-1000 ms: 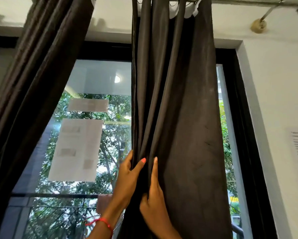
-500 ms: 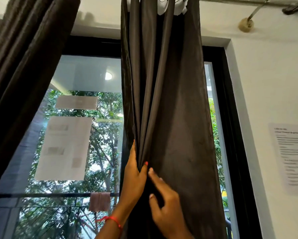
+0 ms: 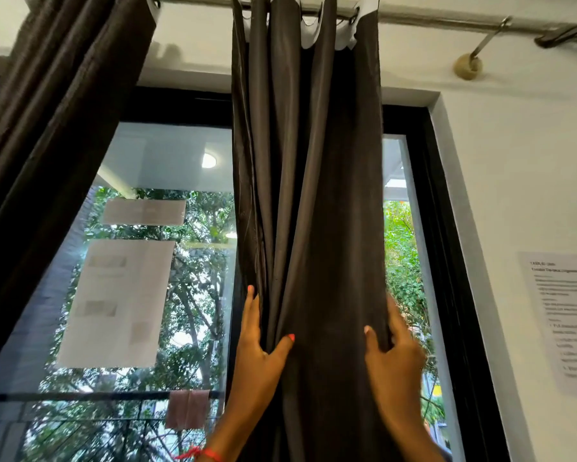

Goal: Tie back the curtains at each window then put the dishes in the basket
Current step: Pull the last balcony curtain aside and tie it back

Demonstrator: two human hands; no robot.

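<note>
Closest to me, I have both hands up on the dark curtain (image 3: 314, 195). My left hand (image 3: 258, 355) holds its left edge, thumb pressed across the front folds and fingers tucked behind. My right hand (image 3: 392, 358) clasps the opposite edge the same way, thumb in front and fingers wrapped round the back, though it is a little blurred. A red wrist thread (image 3: 207, 455) shows below the left hand. The whole panel sits between the two hands.

I judge this to be the gathering step of the tie-back: the cloth is being bunched into one column. Next I need to draw the hands together, squeeze the folds tight and secure them. I see no tie or hook, so I must find one first. The dishes and basket are out of sight and come later.

The curtain is smooth, slightly glossy and heavy-looking, falling in long pleats that narrow toward my hands. Behind it is the window (image 3: 180, 155), with papers (image 3: 120, 301) stuck on the glass left of my left hand. Above the hands, the pleats hang from a metal rod (image 3: 430, 20). A second curtain (image 3: 63, 111) hangs far left.
</note>
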